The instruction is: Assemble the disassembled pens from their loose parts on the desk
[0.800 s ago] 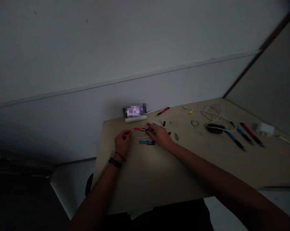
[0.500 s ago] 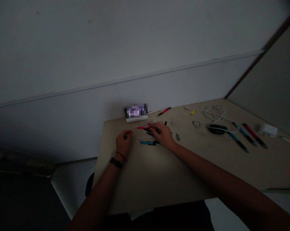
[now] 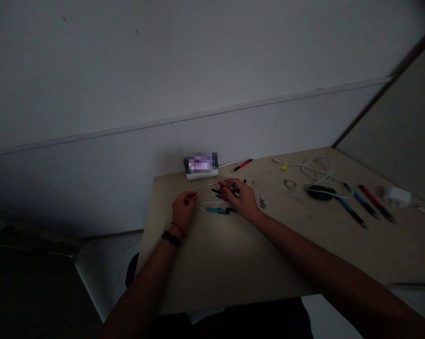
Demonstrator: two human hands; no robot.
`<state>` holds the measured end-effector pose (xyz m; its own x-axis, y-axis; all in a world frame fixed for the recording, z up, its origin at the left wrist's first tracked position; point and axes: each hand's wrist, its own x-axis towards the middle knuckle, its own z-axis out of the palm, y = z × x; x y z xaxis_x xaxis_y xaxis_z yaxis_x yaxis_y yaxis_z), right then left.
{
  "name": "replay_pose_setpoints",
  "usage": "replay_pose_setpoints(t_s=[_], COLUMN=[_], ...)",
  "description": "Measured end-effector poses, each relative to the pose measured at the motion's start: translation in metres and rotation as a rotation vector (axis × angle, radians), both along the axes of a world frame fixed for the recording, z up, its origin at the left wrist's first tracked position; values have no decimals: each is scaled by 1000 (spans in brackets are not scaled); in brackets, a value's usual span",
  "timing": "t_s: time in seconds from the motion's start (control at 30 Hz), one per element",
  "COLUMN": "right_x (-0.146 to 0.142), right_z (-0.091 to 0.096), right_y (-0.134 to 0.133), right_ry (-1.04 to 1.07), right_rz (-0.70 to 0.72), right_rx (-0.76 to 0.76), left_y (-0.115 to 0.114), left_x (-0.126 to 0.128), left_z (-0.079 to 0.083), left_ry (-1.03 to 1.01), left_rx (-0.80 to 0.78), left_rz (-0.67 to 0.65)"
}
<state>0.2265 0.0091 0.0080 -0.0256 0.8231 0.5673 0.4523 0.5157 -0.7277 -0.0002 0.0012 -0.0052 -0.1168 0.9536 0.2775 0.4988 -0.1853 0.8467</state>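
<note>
Touching red-handled tool (image 3: 222, 191) with right hand (image 3: 242, 200)

beige tabletop (image 3: 233, 259), colored tools (image 3: 215, 210), white cable (image 3: 318, 165)

Straight ahead of you, a pixelated screen (image 3: 201, 163) sits on a white block (image 3: 201, 176) at the far edge of the bench (image 3: 268, 263), with a red-and-black pen-shaped tool (image 3: 242, 165) just beside it. To your right, a white cable (image 3: 318, 168) loops over a black oval object (image 3: 319, 192), near two blue pen-shaped tools (image 3: 351, 212), a red one (image 3: 376, 203) and a white plug (image 3: 396, 196).
</note>
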Motion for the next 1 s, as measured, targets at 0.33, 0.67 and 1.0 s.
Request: replay_pose_setpoints(t_s=[0.33, 0.67, 1.0], right_x=[2, 2, -17], right_z=[3, 8, -9], right_y=[-3, -1, 3], right_ry=[-6, 68, 797], right_rz=[4, -45, 186], right_rx=[108, 54, -499], left_y=[-1, -2, -16], left_x=[2, 3, 14], left_z=[-1, 0, 9], left_ry=[-3, -19, -10], left_rx=[-5, 44, 123], left_rz=[-7, -32, -189])
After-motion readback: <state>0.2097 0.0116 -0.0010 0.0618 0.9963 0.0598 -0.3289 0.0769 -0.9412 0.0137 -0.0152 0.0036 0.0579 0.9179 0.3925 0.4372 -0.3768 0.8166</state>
